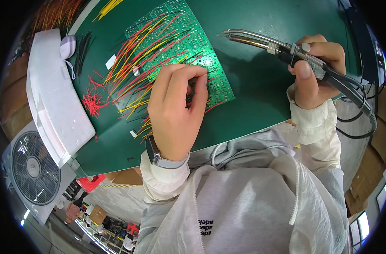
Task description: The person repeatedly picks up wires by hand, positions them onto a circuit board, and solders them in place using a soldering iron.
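Note:
My left hand [174,106], with a watch on its wrist, is over the near part of a green circuit board [220,82]. Its thumb and index finger pinch together close to the board's surface. What lies between the fingertips is too small to make out. Many thin red, yellow and black wires [136,51] stretch across the board and off its left side. My right hand [318,70] grips a soldering iron [282,51] with a thin metal feed tube along its top. The iron's tip points left, in the air to the right of the board and apart from it.
On the green table [261,99], short red wire pieces [93,99] and black wires [82,53] lie to the left. A white foam piece [57,97] lines the left edge, beside a fan [34,167]. Black cables [364,108] trail from the iron at the right.

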The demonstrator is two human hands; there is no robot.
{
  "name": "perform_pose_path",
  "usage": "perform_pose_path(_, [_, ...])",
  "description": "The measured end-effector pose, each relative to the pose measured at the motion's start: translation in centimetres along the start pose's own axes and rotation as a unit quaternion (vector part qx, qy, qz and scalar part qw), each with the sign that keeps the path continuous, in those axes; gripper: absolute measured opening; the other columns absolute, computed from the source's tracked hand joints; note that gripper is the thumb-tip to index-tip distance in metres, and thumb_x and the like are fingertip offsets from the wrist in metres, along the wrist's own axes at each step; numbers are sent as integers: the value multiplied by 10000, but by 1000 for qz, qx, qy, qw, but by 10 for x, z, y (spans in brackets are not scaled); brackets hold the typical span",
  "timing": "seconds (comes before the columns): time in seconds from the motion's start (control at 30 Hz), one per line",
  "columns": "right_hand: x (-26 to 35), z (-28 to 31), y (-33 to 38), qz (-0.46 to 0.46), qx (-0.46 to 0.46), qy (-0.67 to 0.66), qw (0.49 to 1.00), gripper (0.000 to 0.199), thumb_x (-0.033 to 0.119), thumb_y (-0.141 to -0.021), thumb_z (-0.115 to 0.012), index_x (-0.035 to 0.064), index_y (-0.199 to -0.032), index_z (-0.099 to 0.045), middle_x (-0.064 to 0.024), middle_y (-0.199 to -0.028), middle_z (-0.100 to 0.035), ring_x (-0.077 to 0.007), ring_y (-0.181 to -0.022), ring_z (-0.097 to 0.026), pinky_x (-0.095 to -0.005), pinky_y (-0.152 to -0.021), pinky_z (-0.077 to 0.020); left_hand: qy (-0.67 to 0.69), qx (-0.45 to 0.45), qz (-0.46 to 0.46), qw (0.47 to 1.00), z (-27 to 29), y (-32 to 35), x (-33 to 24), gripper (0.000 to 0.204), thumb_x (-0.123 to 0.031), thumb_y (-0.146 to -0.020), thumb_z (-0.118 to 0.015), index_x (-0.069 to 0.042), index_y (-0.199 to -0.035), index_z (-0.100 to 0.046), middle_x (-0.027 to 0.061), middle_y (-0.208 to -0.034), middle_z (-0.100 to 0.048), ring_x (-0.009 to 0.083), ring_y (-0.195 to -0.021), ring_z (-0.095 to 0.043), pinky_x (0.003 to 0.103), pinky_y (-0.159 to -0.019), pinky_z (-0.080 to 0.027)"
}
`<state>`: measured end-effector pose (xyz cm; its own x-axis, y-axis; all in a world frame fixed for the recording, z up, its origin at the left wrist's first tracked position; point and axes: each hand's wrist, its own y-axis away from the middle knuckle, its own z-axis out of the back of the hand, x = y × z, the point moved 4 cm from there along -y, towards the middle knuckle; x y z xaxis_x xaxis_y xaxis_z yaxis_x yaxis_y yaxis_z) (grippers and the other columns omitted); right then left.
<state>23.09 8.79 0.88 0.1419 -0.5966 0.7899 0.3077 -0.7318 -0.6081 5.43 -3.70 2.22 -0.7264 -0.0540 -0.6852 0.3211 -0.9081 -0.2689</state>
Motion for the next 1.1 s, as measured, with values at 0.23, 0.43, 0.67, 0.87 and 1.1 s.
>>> perform_pose_path(0.23, [-1, 7, 6, -57, 32, -77, 995, 335, 229, -787, -692, 11, -908, -468, -122, -711, -512, -100, -490, -428, -206, -442, -352, 2, -5, 19, 1000, -2, 3, 4, 202, 70, -700, -703, -38, -847, -617, 60, -844, -555, 156, -616, -534, 282, -530, -434])
perform_pose_path(0.43, [4, 2, 8, -46, 100, -53, 992, 319, 200, -761, -676, 14, -883, -446, -117, -717, -489, -126, -552, -412, -240, -485, -337, -18, -22, -17, 999, -4, 2, 5, 203, 69, -671, -707, -43, -819, -626, 41, -828, -557, 143, -625, -475, 265, -529, -383])
perform_pose_path(0.67, [4, -1, 9, -17, 127, -97, 987, 302, 112, -731, -695, -25, -908, -493, -115, -758, -554, -106, -594, -463, -222, -536, -368, -13, -21, -10, 1000, -2, 2, 7, 192, 62, -670, -694, -50, -818, -645, 20, -827, -575, 108, -624, -414, 239, -534, -337])
perform_pose_path(0.87, [8, -4, 9, -40, 158, -73, 984, 273, 100, -719, -622, 0, -894, -437, -122, -762, -483, -158, -603, -423, -285, -552, -355, 0, 9, -8, 1000, 0, 0, 7, 221, 87, -638, -691, -25, -812, -612, 59, -816, -535, 199, -689, -547, 296, -582, -440])
perform_pose_path(1.1, [9, -3, 8, -25, 160, -63, 985, 277, 105, -721, -620, -2, -900, -436, -126, -771, -483, -157, -603, -421, -285, -550, -350, -5, 5, -15, 1000, 0, 0, 6, 221, 90, -638, -684, -25, -809, -603, 57, -808, -529, 196, -685, -547, 295, -579, -439])
